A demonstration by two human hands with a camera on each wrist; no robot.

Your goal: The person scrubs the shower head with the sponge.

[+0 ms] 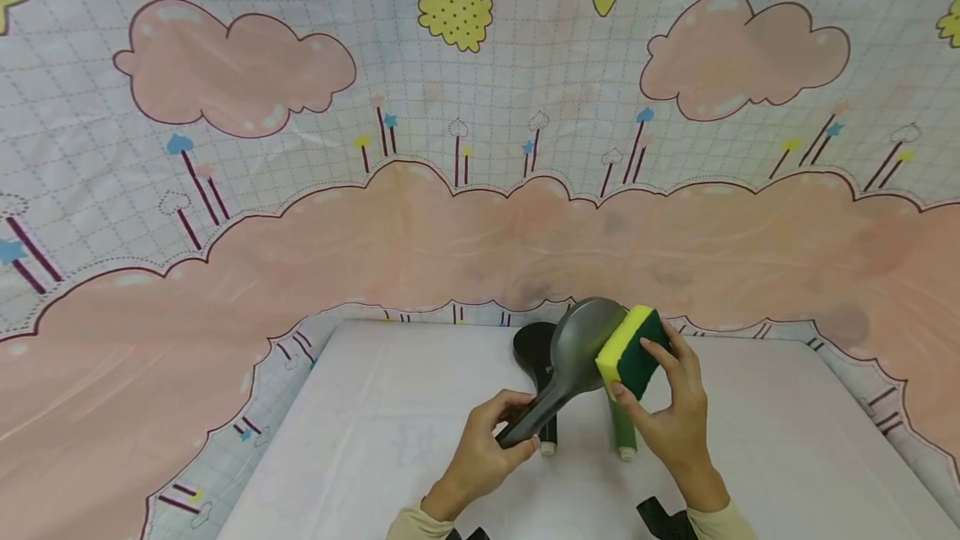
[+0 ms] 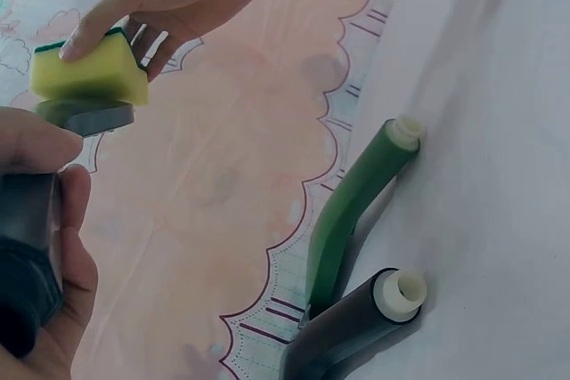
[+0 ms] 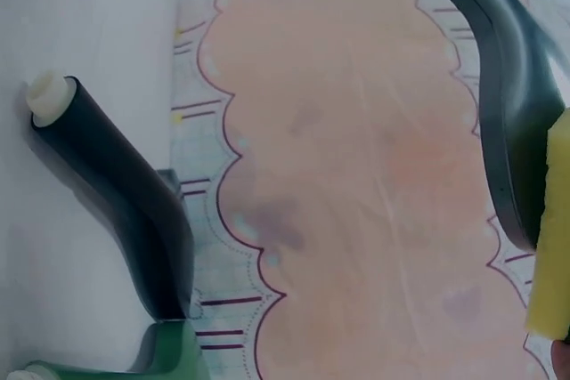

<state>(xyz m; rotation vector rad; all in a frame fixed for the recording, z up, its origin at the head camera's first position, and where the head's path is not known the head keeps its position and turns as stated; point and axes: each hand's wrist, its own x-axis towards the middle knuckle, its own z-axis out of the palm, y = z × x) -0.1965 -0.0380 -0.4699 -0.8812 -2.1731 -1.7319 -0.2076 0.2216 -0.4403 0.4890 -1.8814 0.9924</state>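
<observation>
My left hand (image 1: 483, 444) grips the handle of a grey shower head (image 1: 588, 340), raised above the table with its round head tilted up to the right. A yellow and green sponge (image 1: 636, 352) is pinched between the thumb and fingers of my right hand (image 1: 675, 415). In the head view the sponge's yellow side meets the edge of the shower head. The left wrist view also shows the sponge (image 2: 89, 77) against the head's rim. Behind them lie a black shower head (image 1: 534, 352) and a green one, whose handle (image 1: 622, 427) shows while its head is hidden.
Both other shower heads lie on a white table (image 1: 375, 407), handle ends toward me. A patterned cloth (image 1: 450, 248) with clouds and stars hangs behind the table and runs around its sides. Black straps (image 1: 663, 519) show near my wrists.
</observation>
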